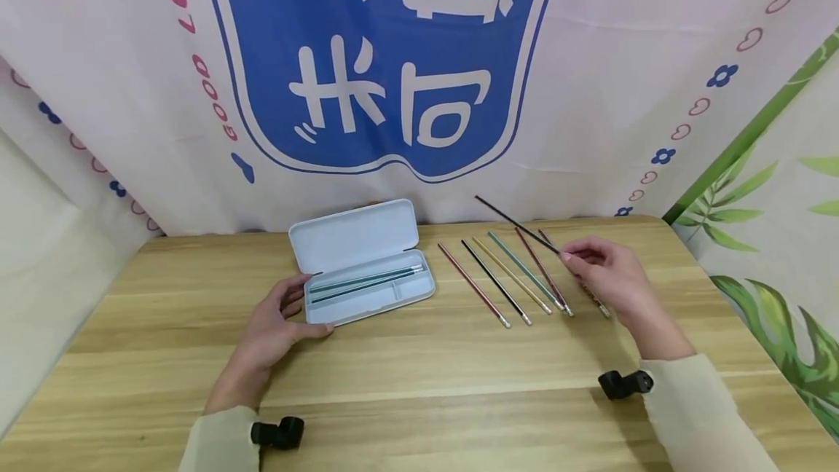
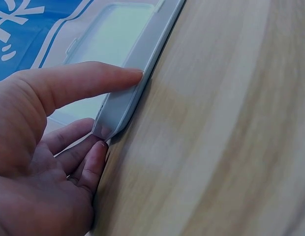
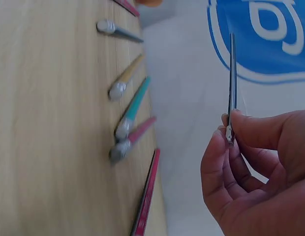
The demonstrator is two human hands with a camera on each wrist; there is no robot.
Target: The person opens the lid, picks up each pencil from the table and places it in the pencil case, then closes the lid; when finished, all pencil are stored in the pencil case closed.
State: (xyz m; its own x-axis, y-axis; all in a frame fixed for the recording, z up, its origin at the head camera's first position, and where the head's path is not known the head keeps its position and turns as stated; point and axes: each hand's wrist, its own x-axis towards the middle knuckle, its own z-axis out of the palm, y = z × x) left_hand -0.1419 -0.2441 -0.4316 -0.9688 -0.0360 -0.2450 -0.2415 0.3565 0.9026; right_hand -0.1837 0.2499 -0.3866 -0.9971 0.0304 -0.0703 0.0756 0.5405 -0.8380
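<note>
An open light-blue pencil case [image 1: 354, 235] stands at the back of the table, its lid tilted up. Dark green pencils [image 1: 367, 280] lie inside. My left hand [image 1: 272, 330] holds the case's left end, thumb [image 2: 108, 78] on the front wall and fingers at the corner. Above the table, my right hand [image 1: 619, 279] pinches a black pencil [image 1: 514, 223] near its eraser end. Beneath it, a dark red pencil [image 1: 595, 300] is partly hidden. To its left lie a red pencil [image 1: 470, 281], a black pencil [image 1: 491, 277], a yellow pencil [image 1: 511, 275], a teal pencil [image 1: 524, 268] and another dark red pencil [image 1: 542, 268].
The wood-grain table [image 1: 419, 399] ends at a white cloth [image 1: 590, 93] with a blue printed panel, hanging directly behind the case and pencils. A leaf-patterned covering [image 1: 773, 261] hangs at the right. Small black devices are strapped to both sleeves.
</note>
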